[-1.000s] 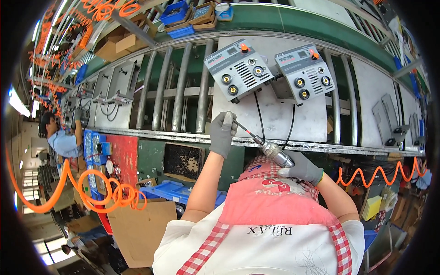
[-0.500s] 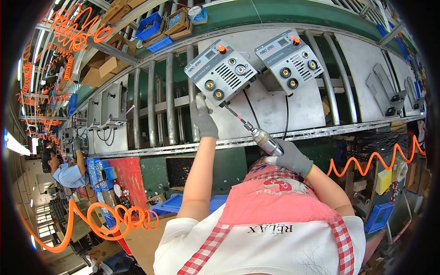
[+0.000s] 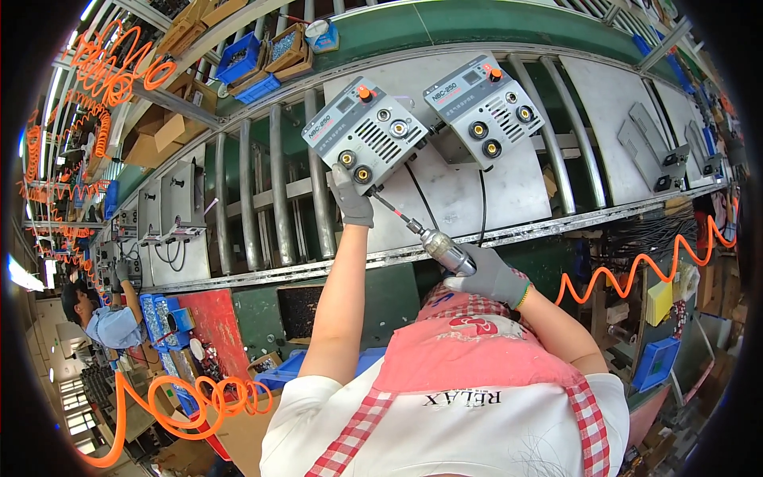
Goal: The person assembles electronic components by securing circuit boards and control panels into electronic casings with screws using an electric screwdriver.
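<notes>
Two grey welding machines, a left one (image 3: 367, 131) and a right one (image 3: 483, 111), stand on metal plates, their front panels bearing orange-and-black knobs, vent slots and round sockets. My left hand (image 3: 351, 200), in a grey glove, rests against the lower left corner of the left machine, its fingers laid along the edge and the thumb apart. In my gloved right hand (image 3: 494, 278) is a silver power screwdriver (image 3: 447, 250), gripped round its body. Its long bit reaches up to the lower edge of the left machine; the tip's contact point is too small to make out.
Metal rollers (image 3: 282, 187) run along the conveyor, with black cables hanging below the machines. Blue parts bins (image 3: 238, 60) sit on the far side. Orange coiled hoses (image 3: 199, 405) hang at both sides. At the far left, a co-worker (image 3: 111, 322) handles another unit.
The view has shifted slightly, so the machines appear farther left. My left hand has moved from beside the left machine onto its lower corner. My right hand keeps the screwdriver at that machine's lower edge.
</notes>
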`<action>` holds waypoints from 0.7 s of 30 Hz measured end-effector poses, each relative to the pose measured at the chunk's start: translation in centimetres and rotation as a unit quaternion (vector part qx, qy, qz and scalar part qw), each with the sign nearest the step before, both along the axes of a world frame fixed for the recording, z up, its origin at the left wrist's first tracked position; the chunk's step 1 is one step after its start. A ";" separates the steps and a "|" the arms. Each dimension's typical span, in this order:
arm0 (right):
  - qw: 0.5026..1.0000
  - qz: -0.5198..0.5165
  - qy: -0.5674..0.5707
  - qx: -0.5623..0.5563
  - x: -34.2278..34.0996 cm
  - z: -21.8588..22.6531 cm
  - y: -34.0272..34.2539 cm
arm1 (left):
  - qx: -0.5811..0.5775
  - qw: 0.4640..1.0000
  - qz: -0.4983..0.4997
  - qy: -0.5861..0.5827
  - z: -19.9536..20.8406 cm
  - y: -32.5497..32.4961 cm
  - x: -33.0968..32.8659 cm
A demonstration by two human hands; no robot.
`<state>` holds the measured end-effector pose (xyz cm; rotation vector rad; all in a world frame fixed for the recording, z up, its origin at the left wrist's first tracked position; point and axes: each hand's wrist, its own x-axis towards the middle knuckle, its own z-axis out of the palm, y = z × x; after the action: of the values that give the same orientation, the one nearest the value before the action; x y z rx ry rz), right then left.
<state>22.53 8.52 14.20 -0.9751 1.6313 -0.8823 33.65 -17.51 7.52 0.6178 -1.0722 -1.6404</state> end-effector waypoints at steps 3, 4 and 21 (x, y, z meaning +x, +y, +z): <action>1.000 0.000 0.013 -0.001 0.0 0.0 -0.2 | 0.004 1.000 0.007 0.011 -0.5 0.0 -0.4; 1.000 0.000 0.008 0.001 0.2 0.1 -0.2 | 0.005 1.000 0.006 0.011 -0.8 -0.1 -0.4; 0.991 -0.004 -0.119 0.057 0.0 -0.9 -0.7 | 0.052 0.997 0.042 0.031 -0.8 0.1 -0.9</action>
<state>22.56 7.86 13.29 -0.7541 1.4649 -0.8657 32.71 -17.36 6.72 0.6671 -0.9092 -1.6383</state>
